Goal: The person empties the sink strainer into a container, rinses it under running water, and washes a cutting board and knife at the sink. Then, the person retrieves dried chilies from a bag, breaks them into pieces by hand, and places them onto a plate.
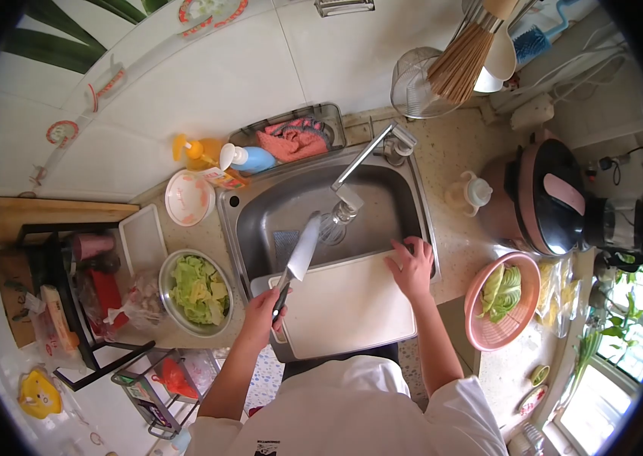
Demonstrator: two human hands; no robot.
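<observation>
My left hand (262, 310) is closed round the black handle of a kitchen knife (304, 247). The wide blade points up and away over the sink (374, 205), under the faucet (350, 201). A white cutting board (352, 304) lies across the near part of the sink. At the board's far right corner, my right hand (412, 272) grips the edge, with the thumb apart and the fingers bent over the rim. Left of the sink stands a metal bowl (165, 300) of torn lettuce leaves (200, 289).
On the right, a pink basket (475, 334) holds a cabbage piece (502, 292). Behind it stand a rice cooker (549, 197) and a small bottle (467, 194). Pump bottles (253, 159), a red cloth (295, 140) and a white bowl (188, 199) sit along the sink's back left.
</observation>
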